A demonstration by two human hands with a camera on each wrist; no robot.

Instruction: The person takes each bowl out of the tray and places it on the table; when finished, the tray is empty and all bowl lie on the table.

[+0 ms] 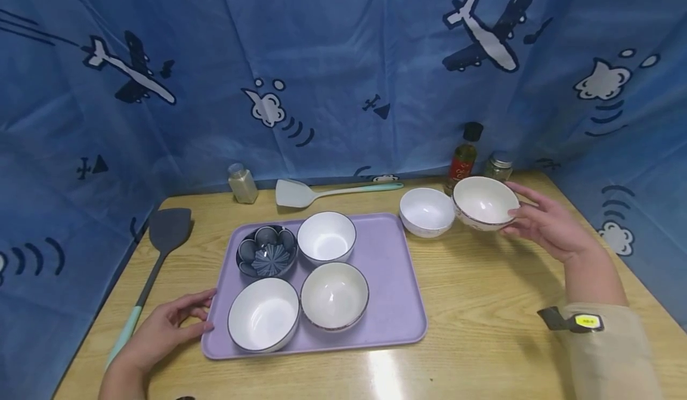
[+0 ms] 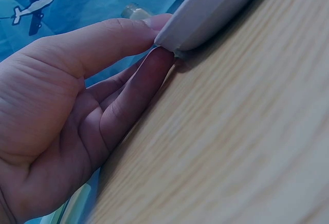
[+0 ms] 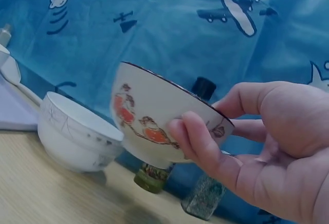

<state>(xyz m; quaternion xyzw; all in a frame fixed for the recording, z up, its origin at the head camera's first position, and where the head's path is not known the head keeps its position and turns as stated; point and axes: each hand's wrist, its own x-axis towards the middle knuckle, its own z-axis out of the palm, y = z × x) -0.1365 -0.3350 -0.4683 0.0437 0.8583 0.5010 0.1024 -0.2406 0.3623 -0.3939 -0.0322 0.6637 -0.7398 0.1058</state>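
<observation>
My right hand [image 1: 547, 221] grips a cream bowl [image 1: 485, 202] by its right side and holds it up off the table. In the right wrist view, red-orange birds decorate the outside of this bowl [image 3: 149, 121] under a dark rim. Just left of it a white bowl [image 1: 426, 212] stands on the table. With thumb and fingertips my left hand [image 1: 169, 328] pinches the left edge of a lilac tray [image 1: 392, 281]. On the tray sit a dark blue petal-patterned bowl [image 1: 266, 252], two white bowls [image 1: 326, 237] [image 1: 264, 315] and a cream bowl [image 1: 335, 296].
A dark spatula [image 1: 169, 230] lies along the table's left side. At the back are a seasoning jar [image 1: 243, 183], a pale turner [image 1: 300, 194], a sauce bottle [image 1: 463, 158] and a glass jar [image 1: 499, 166]. Blue curtain [image 1: 333, 78] encloses the table.
</observation>
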